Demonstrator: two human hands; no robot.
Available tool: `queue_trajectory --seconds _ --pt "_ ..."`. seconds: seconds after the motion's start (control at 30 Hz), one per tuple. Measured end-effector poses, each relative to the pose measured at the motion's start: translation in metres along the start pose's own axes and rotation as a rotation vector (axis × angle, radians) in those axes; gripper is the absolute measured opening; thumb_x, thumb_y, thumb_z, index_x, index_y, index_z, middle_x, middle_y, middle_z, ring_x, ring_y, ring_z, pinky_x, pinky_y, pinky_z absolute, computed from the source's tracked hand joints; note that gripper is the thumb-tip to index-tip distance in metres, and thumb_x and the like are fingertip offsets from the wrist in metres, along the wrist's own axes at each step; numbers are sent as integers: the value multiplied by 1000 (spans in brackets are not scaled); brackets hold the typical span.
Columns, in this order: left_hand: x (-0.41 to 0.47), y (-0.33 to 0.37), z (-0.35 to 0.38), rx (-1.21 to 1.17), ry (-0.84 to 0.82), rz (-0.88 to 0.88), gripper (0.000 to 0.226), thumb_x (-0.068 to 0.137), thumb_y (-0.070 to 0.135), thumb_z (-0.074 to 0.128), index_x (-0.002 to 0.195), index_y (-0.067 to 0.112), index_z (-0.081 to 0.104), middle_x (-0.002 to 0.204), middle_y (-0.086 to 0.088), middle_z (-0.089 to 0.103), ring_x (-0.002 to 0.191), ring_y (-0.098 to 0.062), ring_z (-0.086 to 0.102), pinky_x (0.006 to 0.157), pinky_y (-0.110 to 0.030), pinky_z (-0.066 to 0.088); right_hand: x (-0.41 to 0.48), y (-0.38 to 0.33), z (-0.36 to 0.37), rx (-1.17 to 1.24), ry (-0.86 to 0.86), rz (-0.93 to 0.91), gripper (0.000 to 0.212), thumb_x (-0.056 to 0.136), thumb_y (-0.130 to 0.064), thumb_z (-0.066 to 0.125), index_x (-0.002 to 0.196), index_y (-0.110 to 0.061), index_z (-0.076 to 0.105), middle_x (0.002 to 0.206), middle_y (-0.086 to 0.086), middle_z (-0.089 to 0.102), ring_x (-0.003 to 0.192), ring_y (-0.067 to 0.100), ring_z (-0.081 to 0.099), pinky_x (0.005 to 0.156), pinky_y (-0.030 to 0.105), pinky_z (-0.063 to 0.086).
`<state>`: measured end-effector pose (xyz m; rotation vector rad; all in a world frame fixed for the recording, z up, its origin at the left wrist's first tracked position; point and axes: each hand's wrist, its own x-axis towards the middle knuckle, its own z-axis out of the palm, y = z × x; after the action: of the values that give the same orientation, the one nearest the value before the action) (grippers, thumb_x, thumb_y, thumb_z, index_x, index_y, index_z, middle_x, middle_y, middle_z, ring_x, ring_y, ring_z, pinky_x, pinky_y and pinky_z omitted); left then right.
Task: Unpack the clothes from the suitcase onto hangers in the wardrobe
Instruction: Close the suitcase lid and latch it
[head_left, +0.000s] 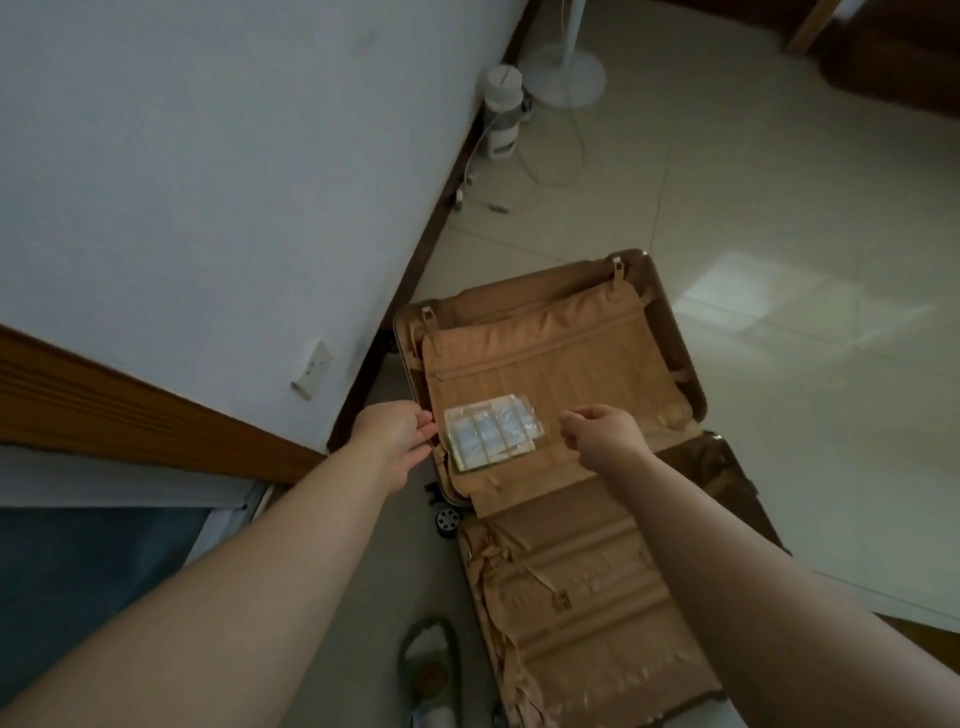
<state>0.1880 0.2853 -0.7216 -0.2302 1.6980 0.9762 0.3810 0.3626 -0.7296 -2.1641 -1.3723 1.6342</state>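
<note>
Opening the suitcase dividers — no clothes visible yet.

Left hand pinches the edge of the tan divider flap; right hand hovers loosely curled, holding nothing, just beside a clear plastic packet. Next, I think, the flap must be lifted — the clothes probably lie underneath.

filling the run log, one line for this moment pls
suitcase open on floor | left hand at divider edge | right hand above divider | clear packet on divider
</note>
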Motion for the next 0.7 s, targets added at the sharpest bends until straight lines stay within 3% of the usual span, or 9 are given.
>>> queue_trajectory --seconds 0.17,0.3,0.33,0.37,0.43,0.5,0.53,0.63,0.7 --pt "79 -33 7 45 3 -52 37 98 5 43 134 -1 45 131 -13 53 121 -22 52 99 -34 43 62 27 44 29 -41 64 22 92 -27 60 106 -11 65 99 6 67 94 21 62 65 28 46" --pt "137 -51 16 77 53 -67 13 98 8 46 92 11 57 83 0 52 74 -11 52 72 -26 47 117 52 80 38 -76 81 21 93 -27 58 106 -11 64 92 3 64 86 17 59 62 26 43" --pt "153 -56 17 101 74 -62 12 98 11 48 91 15 56 79 0 50 70 -10 49 70 -26 45 130 58 88 44 -81 91 20 94 -27 57 106 -12 63 91 2 64 85 17 59 64 27 44" --pt "171 -62 19 122 87 -39 10 98 14 50 105 14 56 82 -1 52 72 -10 49 74 -27 43 146 66 98 51 -90 97 20 94 -26 57 107 -12 63 92 2 63 86 17 58 66 29 44" --pt "202 -72 21 149 127 5 33 98 19 52 125 1 52 108 -7 58 87 -14 50 81 -26 39 172 78 113 65 -100 105 22 93 -26 58 109 -11 62 94 3 64 89 18 59 72 31 45" --pt "230 -79 26 173 153 37 43 98 22 52 135 0 45 131 -11 52 98 -17 48 85 -27 38 197 89 127 83 -111 101 23 93 -25 58 110 -10 61 92 2 63 92 19 60 79 33 48" --pt "244 -84 29 182 154 48 45 98 23 52 136 0 43 131 -12 52 96 -18 51 85 -28 38 209 95 133 94 -117 97 22 94 -25 57 110 -10 61 90 2 62 93 19 59 84 34 50" --pt "281 -94 36 207 158 83 44 99 25 50 135 -1 44 94 -1 52 63 -11 41 72 -24 41 235 106 144 133 -146 97 18 96 -23 55 109 -11 58 88 0 60 92 17 59 96 36 49" --pt "306 -104 39 222 179 105 39 100 23 48 131 0 48 77 2 48 60 -8 40 52 -20 40 253 118 152 179 -170 108 23 96 -23 55 115 -10 57 89 0 61 87 14 59 93 33 48"
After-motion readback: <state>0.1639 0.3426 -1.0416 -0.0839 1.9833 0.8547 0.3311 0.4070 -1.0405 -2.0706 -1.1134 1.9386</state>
